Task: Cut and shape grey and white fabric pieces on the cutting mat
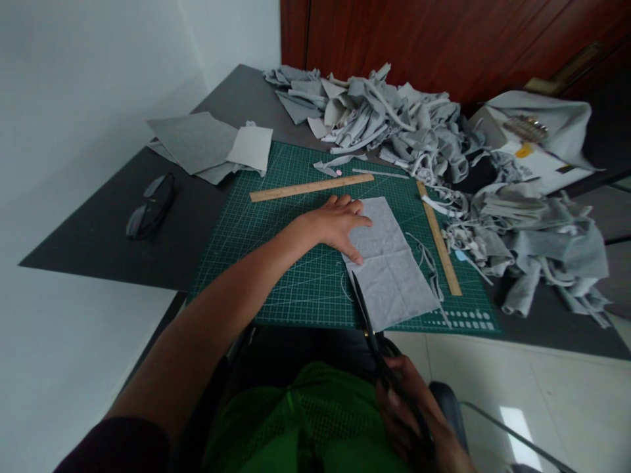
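**Scissors meeting grey cloth on the cutting mat**

The left hand point(340, 226) is lying flat and open, fingers spread, pressing down on the far left corner of a grey fabric rectangle point(392, 266); it is gripping nothing. The right hand point(411, 414) is closing around the handles of a pair of black scissors point(369, 322), low in view near the person's lap, and the blades are pointing up along the left edge of the cloth, their tip just beside the left thumb.

The fabric is lying on a green cutting mat point(296, 263), its near end reaching the mat's front edge. A wooden ruler point(310, 187) is resting across the mat beyond the left hand, and a second wooden ruler point(438, 240) is running along the mat's right side, with thin trimmings between it and the cloth. A heap of grey scraps point(394, 125) is piling up at the back and right of the dark table point(98, 256). Flat grey pieces point(207, 141) and dark glasses point(150, 207) are sitting to the left.
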Demonstrator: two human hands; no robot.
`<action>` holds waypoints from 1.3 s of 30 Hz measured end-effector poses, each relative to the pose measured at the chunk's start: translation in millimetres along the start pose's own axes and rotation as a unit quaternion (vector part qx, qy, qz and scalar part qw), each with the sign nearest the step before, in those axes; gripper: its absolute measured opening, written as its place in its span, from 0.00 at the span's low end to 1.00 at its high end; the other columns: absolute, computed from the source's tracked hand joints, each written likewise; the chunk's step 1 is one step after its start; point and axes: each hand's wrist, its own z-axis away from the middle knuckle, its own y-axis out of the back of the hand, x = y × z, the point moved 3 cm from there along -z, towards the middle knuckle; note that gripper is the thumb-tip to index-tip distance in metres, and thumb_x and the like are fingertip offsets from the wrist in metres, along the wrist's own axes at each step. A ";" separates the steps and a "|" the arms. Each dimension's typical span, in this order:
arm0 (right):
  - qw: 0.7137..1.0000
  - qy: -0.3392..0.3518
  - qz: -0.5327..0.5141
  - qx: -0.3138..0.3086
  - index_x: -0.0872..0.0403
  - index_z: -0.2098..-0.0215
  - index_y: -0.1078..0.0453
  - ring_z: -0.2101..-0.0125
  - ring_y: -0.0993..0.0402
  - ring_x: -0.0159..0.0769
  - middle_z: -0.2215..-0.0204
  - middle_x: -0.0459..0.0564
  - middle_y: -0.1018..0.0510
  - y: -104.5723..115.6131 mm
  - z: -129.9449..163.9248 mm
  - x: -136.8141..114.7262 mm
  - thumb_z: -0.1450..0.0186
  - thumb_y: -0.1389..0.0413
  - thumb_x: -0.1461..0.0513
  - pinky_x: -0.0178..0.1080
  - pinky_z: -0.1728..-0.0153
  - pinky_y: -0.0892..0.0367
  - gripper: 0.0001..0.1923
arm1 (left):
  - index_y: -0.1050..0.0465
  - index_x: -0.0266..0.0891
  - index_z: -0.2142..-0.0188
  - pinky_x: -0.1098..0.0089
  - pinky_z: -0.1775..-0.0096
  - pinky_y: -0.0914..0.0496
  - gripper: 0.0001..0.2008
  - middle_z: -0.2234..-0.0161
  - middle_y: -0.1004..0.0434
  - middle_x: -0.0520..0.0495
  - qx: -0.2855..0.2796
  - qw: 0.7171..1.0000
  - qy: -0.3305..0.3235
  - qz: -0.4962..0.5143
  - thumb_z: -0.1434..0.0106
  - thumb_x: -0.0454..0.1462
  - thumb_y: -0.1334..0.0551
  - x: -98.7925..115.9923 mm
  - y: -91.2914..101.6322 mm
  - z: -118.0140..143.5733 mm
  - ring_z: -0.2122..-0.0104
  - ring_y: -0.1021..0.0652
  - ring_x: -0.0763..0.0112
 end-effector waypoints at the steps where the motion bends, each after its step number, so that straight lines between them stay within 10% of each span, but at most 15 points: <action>1: 1.000 0.002 0.008 -0.002 0.45 0.50 0.35 0.83 0.46 0.22 0.75 0.38 0.32 -2.6 -2.8 -3.0 0.40 0.31 0.44 0.28 0.83 0.48 0.28 | 0.32 0.52 0.33 0.50 0.34 0.48 0.46 0.32 0.37 0.45 0.001 1.000 0.000 0.003 0.49 0.63 0.33 -1.6 1.2 0.0 0.35 0.40 0.41; 39: 0.994 0.035 0.087 -0.055 0.45 0.51 0.38 0.86 0.53 0.22 0.80 0.33 0.39 -7.7 -26.5 -35.0 0.37 0.34 0.42 0.24 0.89 0.49 0.27 | 0.28 0.54 0.39 0.53 0.35 0.44 0.34 0.34 0.32 0.50 0.015 0.999 -0.025 0.040 0.46 0.50 0.31 -17.1 6.7 -3.7 0.36 0.34 0.49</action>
